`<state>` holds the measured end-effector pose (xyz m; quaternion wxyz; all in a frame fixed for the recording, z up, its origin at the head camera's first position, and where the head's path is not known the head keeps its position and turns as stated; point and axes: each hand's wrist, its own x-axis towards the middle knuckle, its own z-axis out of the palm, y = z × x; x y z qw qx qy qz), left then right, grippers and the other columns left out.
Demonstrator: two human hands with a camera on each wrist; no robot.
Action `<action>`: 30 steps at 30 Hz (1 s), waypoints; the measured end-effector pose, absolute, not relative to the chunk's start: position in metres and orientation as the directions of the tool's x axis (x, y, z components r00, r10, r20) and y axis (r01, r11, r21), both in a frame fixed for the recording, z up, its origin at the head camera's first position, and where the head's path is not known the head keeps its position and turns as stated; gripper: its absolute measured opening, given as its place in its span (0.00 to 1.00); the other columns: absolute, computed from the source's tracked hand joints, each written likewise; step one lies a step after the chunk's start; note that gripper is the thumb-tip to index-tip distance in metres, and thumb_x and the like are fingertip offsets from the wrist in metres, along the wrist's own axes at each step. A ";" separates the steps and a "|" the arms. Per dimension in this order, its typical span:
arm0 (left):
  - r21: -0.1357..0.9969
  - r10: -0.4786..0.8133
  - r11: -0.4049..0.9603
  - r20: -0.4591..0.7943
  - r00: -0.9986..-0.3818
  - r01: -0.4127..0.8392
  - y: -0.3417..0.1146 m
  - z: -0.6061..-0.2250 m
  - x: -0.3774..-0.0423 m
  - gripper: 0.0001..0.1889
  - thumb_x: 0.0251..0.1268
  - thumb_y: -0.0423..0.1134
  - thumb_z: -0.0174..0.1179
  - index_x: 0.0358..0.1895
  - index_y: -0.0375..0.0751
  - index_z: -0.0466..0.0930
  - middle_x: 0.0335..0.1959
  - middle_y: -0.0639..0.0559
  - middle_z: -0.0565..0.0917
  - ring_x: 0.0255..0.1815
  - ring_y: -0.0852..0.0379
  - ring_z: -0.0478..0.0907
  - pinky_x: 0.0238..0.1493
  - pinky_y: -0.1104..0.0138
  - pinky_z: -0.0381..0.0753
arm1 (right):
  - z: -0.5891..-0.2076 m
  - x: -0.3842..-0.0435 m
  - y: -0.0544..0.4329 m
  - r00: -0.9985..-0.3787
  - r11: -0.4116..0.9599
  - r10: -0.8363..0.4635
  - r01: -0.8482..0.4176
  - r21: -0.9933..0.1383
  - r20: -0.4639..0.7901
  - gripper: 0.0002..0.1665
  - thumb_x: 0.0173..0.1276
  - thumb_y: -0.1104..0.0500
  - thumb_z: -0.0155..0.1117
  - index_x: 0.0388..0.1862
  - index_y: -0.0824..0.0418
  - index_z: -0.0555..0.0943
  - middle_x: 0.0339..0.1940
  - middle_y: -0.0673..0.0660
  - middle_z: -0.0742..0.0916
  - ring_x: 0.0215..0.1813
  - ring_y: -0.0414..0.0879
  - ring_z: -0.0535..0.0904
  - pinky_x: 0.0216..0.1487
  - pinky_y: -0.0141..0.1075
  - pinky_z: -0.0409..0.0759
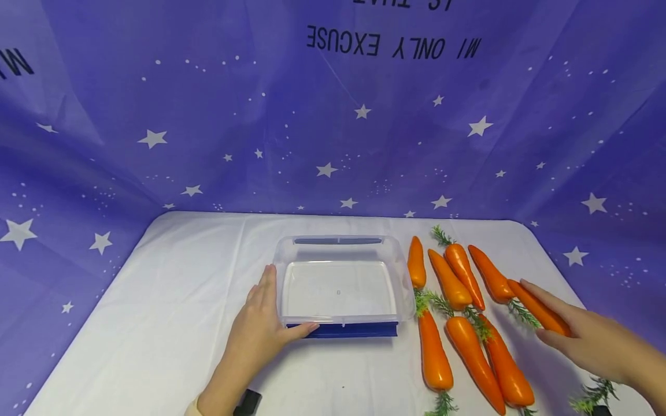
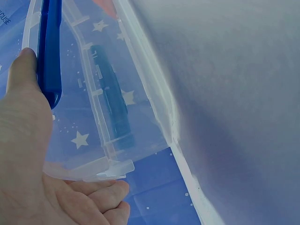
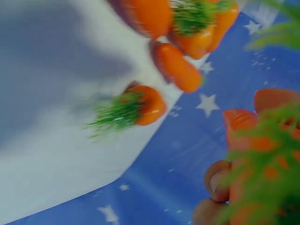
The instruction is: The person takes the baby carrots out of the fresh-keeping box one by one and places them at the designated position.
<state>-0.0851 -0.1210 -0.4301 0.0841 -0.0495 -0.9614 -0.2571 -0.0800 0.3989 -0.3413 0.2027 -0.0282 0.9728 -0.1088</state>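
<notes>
A clear plastic box (image 1: 338, 319) without a lid stands on the white-covered table, a blue latch (image 1: 359, 330) along its near side. My left hand (image 1: 255, 326) holds its near left corner, thumb at the latch and fingers along the left wall; the left wrist view shows this hand (image 2: 28, 140) close up. At the right, my right hand (image 1: 598, 338) grips an orange carrot (image 1: 538, 306) by its thick end. That carrot's green top (image 1: 595, 396) hangs out below the hand; in the right wrist view the leaves (image 3: 276, 154) partly cover the fingers.
Several more carrots with green tops lie in two rough rows right of the box, among them one carrot (image 1: 434, 352) near its front right corner. A small black object (image 1: 247, 403) is by my left wrist. A purple starry cloth (image 1: 333, 133) hangs behind the table.
</notes>
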 end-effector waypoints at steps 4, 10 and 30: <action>0.483 0.053 0.864 0.196 -0.979 0.143 -0.121 -0.429 -0.085 0.74 0.35 0.83 0.63 0.79 0.34 0.44 0.79 0.36 0.56 0.71 0.28 0.66 0.65 0.40 0.72 | -0.357 -0.070 0.417 -0.911 0.978 -0.066 0.021 -0.205 -0.407 0.55 0.70 0.35 0.58 0.83 0.44 0.38 0.62 0.79 0.76 0.38 0.59 0.80 0.28 0.49 0.76; 0.480 0.054 0.865 0.201 -0.978 0.147 -0.122 -0.430 -0.085 0.74 0.35 0.82 0.63 0.79 0.34 0.44 0.79 0.36 0.56 0.70 0.27 0.67 0.66 0.40 0.71 | -0.376 -0.066 0.419 -0.870 0.978 -0.033 0.073 -0.195 -0.492 0.56 0.68 0.35 0.59 0.83 0.50 0.41 0.70 0.79 0.69 0.50 0.69 0.80 0.35 0.64 0.78; 0.491 0.053 0.860 0.184 -0.981 0.138 -0.122 -0.429 -0.085 0.74 0.35 0.84 0.61 0.80 0.35 0.44 0.80 0.37 0.55 0.70 0.27 0.65 0.66 0.40 0.71 | -0.409 -0.068 0.411 -0.822 0.981 -0.032 0.083 -0.174 -0.569 0.55 0.64 0.32 0.60 0.82 0.52 0.51 0.68 0.77 0.72 0.54 0.75 0.78 0.41 0.72 0.75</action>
